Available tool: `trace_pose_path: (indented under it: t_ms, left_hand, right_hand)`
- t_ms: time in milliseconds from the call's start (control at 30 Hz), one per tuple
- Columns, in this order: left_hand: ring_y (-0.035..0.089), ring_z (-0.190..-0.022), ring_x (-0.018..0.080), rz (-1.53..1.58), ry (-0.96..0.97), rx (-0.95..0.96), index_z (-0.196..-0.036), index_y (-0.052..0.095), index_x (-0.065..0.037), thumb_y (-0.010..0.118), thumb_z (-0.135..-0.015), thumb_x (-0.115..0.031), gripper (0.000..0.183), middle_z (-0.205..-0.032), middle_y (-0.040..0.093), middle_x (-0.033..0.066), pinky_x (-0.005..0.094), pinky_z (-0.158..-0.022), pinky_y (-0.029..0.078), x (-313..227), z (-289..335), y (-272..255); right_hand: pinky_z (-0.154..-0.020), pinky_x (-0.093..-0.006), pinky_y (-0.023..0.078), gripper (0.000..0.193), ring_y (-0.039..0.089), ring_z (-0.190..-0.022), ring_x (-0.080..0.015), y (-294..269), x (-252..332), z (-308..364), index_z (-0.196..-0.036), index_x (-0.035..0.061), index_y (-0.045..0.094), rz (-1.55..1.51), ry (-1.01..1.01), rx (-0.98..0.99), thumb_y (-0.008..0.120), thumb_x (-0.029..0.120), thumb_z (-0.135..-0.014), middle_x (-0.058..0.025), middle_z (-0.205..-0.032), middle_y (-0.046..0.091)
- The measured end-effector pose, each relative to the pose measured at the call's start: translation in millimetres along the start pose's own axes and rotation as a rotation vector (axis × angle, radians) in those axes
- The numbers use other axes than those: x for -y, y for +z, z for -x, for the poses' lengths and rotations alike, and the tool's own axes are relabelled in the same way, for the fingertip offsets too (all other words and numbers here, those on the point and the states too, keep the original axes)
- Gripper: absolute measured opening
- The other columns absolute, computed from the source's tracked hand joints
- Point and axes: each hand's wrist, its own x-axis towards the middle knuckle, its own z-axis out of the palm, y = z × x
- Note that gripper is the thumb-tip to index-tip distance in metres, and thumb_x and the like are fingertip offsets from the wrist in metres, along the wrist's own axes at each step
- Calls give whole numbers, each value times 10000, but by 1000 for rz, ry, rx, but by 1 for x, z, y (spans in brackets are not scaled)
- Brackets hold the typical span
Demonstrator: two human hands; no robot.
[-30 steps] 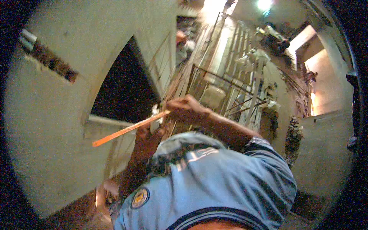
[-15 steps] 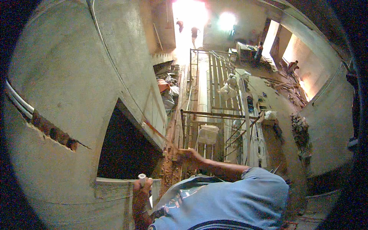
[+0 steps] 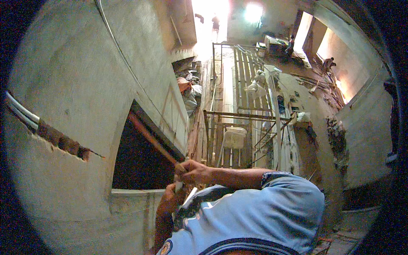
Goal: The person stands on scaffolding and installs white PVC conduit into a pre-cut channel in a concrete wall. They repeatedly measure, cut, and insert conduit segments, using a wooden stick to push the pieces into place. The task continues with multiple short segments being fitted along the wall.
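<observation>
Whitish bucket [image 3: 235, 138], contents unclear, beyond the right hand [image 3: 192, 172]

A blurred reddish-brown strip [image 3: 152, 139] slants up-left from the right hand [image 3: 193, 171], just above a small white piece [image 3: 179, 185].

The shirt [image 3: 259, 208] is coloured light blue, its collar [image 3: 248, 243] banded with dark stripes; the stick [image 3: 154, 141] is tinted reddish-brown, the tube [image 3: 179, 185] whitish.

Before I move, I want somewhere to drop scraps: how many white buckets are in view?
1: the white plastic bucket, beyond your right hand, by the metal scaffold frame. Others may be hidden.
</observation>
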Motion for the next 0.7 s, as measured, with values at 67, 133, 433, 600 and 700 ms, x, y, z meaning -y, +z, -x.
trace_pose_path:
  t_ms: [67,133,433,600,700]
  left_hand:
    - [442,-542,52,65,-9,-87,-850,566,-127,606,-899,-461,340,-668,508,-68,221,-468,353,-2,-2,-3]
    - [426,-524,49,203,-62,-203,-869,543,-135,576,-910,-489,358,-656,485,-75,217,-450,334,-7,-1,-7]
    - [386,-520,22,211,125,-151,-930,499,-123,592,-909,-475,365,-652,436,-76,197,-441,307,-60,23,0]
    - [357,-531,20,279,48,-59,-1026,521,-97,601,-914,-440,370,-662,421,-91,207,-451,302,-60,27,4]
    - [374,-542,32,115,5,-97,-1099,518,-76,611,-913,-410,393,-670,444,-86,226,-454,317,-47,24,1]
  right_hand:
    - [-706,-299,484,201,565,-782,-134,-5,7,-4,-921,52,624,32,1,-219,681,232,-852,-8,-848,620]
    - [-729,-324,498,238,579,-831,-144,-11,23,-8,-958,45,634,10,-80,-313,650,267,-873,-33,-921,644]
    - [-532,-219,418,170,497,-618,-52,32,71,-8,-913,36,649,338,-143,-235,701,185,-849,45,-720,526]
    - [-675,-254,487,246,564,-758,-90,50,68,-16,-967,55,654,341,3,-184,772,143,-769,2,-843,605]
    - [-678,-314,516,146,599,-820,-132,44,53,-16,-943,49,634,465,-53,-255,706,60,-816,-25,-838,627]
